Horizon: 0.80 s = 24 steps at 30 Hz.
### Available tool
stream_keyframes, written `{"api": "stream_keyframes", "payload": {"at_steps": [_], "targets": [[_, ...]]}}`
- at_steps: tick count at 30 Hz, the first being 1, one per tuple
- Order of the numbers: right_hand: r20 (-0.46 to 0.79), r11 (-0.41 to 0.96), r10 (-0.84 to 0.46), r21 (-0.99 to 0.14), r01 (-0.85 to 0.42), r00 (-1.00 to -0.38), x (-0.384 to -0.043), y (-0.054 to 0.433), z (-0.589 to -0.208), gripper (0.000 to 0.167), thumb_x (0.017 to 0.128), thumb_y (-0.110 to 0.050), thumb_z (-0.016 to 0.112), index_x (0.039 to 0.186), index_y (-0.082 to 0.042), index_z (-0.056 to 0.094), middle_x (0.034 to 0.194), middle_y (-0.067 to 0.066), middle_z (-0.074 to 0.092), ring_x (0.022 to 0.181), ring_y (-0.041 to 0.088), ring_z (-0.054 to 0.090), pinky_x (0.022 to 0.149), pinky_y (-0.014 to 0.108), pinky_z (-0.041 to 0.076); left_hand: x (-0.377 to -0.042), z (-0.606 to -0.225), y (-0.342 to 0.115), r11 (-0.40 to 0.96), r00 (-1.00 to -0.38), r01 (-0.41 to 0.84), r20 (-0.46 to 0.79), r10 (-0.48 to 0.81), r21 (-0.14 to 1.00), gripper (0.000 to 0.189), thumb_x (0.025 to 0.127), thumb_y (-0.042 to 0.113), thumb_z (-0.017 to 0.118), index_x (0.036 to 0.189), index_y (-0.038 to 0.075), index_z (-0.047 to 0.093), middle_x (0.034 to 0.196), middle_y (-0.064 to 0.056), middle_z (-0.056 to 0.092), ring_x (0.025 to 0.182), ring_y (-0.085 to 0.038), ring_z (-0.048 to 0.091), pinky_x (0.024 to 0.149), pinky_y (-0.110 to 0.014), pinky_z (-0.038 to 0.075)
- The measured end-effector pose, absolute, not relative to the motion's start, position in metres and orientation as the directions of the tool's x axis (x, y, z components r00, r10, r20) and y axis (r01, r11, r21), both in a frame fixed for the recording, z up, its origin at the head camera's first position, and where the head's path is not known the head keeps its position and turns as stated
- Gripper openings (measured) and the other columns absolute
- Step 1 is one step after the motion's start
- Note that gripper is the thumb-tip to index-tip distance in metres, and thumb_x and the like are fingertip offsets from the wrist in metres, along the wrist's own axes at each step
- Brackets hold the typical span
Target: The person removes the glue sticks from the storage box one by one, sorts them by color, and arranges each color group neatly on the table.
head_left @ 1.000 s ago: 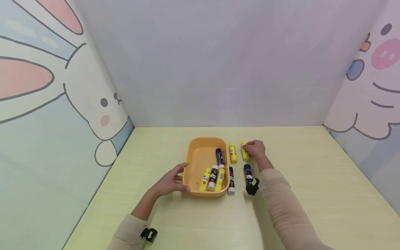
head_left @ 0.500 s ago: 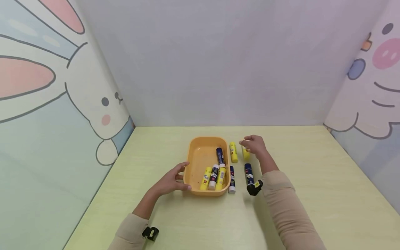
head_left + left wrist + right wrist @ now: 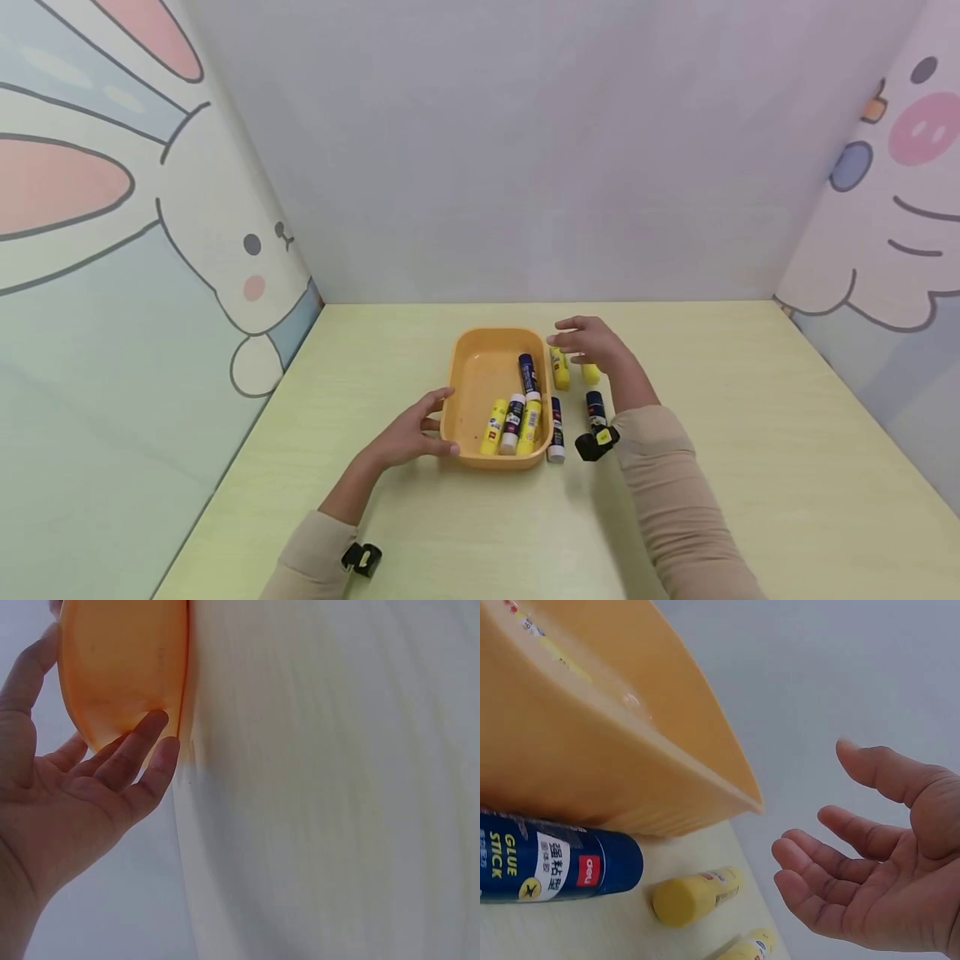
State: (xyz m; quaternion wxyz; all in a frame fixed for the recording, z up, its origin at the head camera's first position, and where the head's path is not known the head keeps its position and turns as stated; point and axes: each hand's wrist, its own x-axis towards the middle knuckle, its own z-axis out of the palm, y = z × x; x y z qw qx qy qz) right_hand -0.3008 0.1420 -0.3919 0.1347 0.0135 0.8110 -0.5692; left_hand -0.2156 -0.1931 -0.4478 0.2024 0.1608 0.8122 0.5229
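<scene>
My left hand [image 3: 407, 433] touches the left side of an orange plastic tray [image 3: 471, 462], fingers lightly bent against its outer wall in the left wrist view and thumb by the front corner. Inside lie several glue sticks, among them a dark one with a white cap [image 3: 512, 423] between two yellow ones. My right hand [image 3: 588, 342] hovers with spread fingers and nothing in its grasp. Under it, right of the tray, are a yellow glue stick [image 3: 560, 373] and another yellow glue stick [image 3: 591, 372], partly hidden by the hand.
A navy glue stick with a white end [image 3: 556, 429] lies along the tray's right wall. Another navy glue stick [image 3: 595, 407] is partly covered by the right wrist camera [image 3: 597, 443]. A grey wall [image 3: 525, 167] rises behind the table [image 3: 487, 533].
My right hand has left the outer yellow glue stick and moved left, over the yellow one nearer the tray. My left hand and the tray stay in place.
</scene>
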Motion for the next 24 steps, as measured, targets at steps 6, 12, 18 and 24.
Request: {"api": "stream_keyframes", "payload": {"at_steps": [6,12,18,24], "targets": [[-0.254,0.352,-0.200,-0.920,0.172,-0.946,-0.298,0.128,-0.386,0.058,0.089,-0.019,0.064,0.138,0.000,0.039,0.133,0.021,0.044,0.116,0.038,0.047,0.096,0.049,0.039,-0.215,-0.447,-0.193,0.396,-0.865,0.048,-0.160,0.476,0.917,0.091,0.074,0.019,0.080,0.147,0.017,0.026,0.138,-0.015,0.037,0.109,-0.029,0.054,0.080,-0.041,0.051],[-0.254,0.375,-0.229,-0.914,0.155,-0.940,-0.297,0.120,-0.379,0.059,0.088,-0.018,0.065,0.137,0.002,0.039,0.131,0.021,0.046,0.115,0.038,0.047,0.096,0.048,0.039,-0.216,-0.450,-0.192,0.391,-0.862,0.044,-0.163,0.479,0.919,0.091,0.074,0.018,0.080,0.147,0.017,0.026,0.138,-0.014,0.038,0.109,-0.029,0.054,0.080,-0.041,0.051],[-0.258,0.355,-0.251,-0.921,0.159,-0.933,-0.302,0.114,-0.377,0.060,0.087,-0.018,0.066,0.137,0.001,0.039,0.126,0.019,0.050,0.115,0.039,0.048,0.095,0.047,0.041,-0.218,-0.451,-0.192,0.393,-0.862,0.041,-0.167,0.479,0.919,0.090,0.075,0.015,0.079,0.147,0.015,0.024,0.141,-0.015,0.035,0.110,-0.034,0.053,0.080,-0.043,0.051],[-0.279,0.347,-0.317,-0.924,0.162,-0.906,-0.305,0.100,-0.380,0.062,0.087,-0.020,0.067,0.137,0.002,0.039,0.127,0.018,0.049,0.118,0.038,0.046,0.094,0.044,0.043,-0.219,-0.452,-0.193,0.387,-0.862,0.042,-0.163,0.480,0.921,0.089,0.076,0.013,0.078,0.147,0.014,0.024,0.140,-0.019,0.034,0.111,-0.034,0.052,0.079,-0.042,0.052]]}}
